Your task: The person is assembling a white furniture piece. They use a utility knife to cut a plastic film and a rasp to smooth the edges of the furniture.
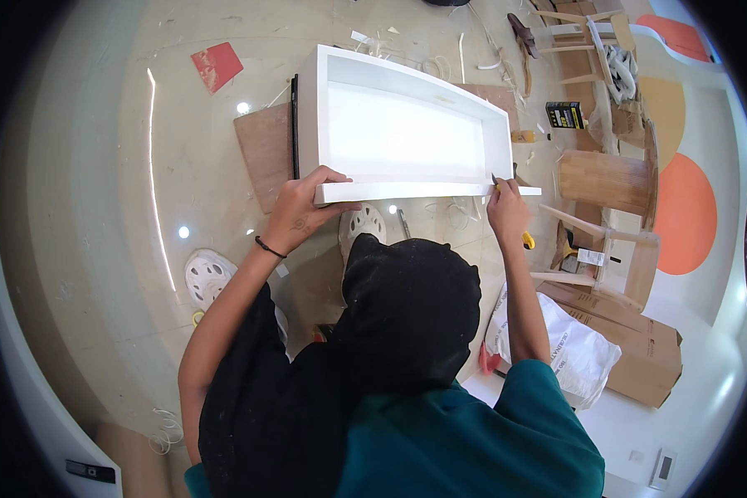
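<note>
A white open drawer-like box (407, 124) stands on the tiled floor in front of me, with a white panel (423, 192) along its near side. My left hand (297, 209) is closed around the panel's left end, fingers over its top edge. At the right part of the panel, my right hand (507, 207) is closed on a small dark-tipped pointed tool (495, 179), its tip at the panel's top edge. The hand hides most of this tool, so its kind cannot be told. A thin black edge (295, 124) shows along the box's left side.
Brown board (261, 153) lies left of the box, a red sheet (217, 66) farther off. Wooden chairs (614, 249), a black can (564, 114), a white sack (568, 349) and cardboard (639, 357) crowd the right. White clogs (207, 275) are near my legs; scraps litter the floor.
</note>
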Available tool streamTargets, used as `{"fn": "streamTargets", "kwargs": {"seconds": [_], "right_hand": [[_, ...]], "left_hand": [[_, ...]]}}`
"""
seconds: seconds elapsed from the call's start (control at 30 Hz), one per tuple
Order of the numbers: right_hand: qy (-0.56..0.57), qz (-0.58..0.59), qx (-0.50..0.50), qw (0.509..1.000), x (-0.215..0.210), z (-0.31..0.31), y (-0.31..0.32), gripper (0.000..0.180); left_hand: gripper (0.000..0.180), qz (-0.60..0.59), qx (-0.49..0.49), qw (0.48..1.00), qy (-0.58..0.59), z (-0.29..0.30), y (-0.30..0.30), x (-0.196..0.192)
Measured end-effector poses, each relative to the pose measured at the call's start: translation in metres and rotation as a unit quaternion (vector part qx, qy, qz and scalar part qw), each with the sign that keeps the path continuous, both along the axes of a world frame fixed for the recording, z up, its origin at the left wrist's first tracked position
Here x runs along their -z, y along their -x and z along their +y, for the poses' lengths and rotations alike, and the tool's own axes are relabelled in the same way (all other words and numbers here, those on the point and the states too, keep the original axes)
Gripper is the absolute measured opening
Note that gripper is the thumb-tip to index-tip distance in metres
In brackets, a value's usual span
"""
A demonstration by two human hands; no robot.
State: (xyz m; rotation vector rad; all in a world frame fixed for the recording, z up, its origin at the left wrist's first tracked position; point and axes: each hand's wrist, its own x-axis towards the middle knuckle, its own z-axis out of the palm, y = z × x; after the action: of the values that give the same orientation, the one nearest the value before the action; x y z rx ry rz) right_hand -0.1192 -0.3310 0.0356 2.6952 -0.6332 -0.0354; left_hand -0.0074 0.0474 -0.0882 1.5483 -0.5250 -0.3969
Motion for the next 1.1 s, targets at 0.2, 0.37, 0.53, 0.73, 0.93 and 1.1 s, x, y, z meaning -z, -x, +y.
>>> {"fn": "streamTargets", "kwargs": {"seconds": [0.2, 0.37, 0.53, 0.73, 0.93, 1.1], "right_hand": [[0.004, 0.003, -0.021, 1.000, -0.004, 0.048, -0.010, 0.024], [-0.004, 0.028, -0.011, 1.000, -0.005, 0.068, -0.017, 0.025], [-0.098, -0.077, -0.010, 0.992, -0.003, 0.041, -0.012, 0.027], [-0.091, -0.160, 0.069, 0.980, 0.012, -0.058, 0.013, 0.034], [-0.159, -0.231, 0.157, 0.947, 0.024, -0.067, 0.013, 0.034], [-0.030, -0.308, 0.145, 0.940, 0.046, -0.047, 0.013, 0.028]], "left_hand": [[0.036, -0.016, -0.016, 1.000, 0.014, -0.004, 0.000, 0.005], [0.035, -0.015, -0.023, 0.999, 0.019, -0.005, -0.001, 0.003], [0.034, 0.012, -0.002, 1.000, -0.015, 0.000, -0.006, -0.007], [0.042, -0.002, 0.134, 0.991, -0.020, 0.017, -0.028, -0.008], [0.046, 0.086, 0.416, 0.902, -0.080, 0.014, -0.107, -0.058], [0.050, -0.113, 0.493, 0.857, -0.097, -0.095, -0.109, -0.065]]}}
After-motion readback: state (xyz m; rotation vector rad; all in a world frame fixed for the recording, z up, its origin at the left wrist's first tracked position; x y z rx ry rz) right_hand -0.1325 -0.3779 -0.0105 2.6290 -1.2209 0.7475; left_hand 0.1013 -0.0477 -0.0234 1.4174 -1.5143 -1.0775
